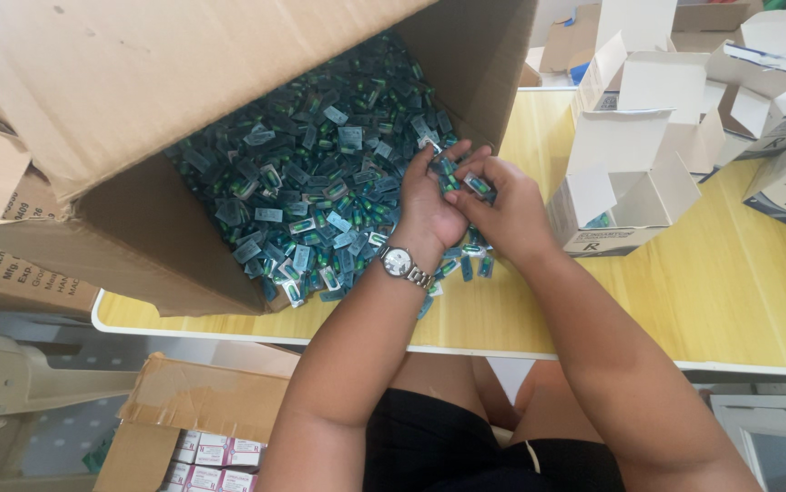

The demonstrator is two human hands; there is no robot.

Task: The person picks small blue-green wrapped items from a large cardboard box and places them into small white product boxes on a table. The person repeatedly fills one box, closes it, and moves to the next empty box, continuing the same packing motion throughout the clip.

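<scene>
Partly, hands [470, 205] hide packets [455, 175].

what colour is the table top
Light yellow wood-look table top with a white edge, seen from the head view.

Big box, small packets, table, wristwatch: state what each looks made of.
Big box: brown corrugated cardboard, matte, with creased flaps. Packets: probably foil or plastic blister strips, glossy with silvery glints. Table: yellow wood-look top, smooth, likely laminate, with a white edge. Wristwatch on the left hand: seemingly metal, shiny silver links.
</scene>
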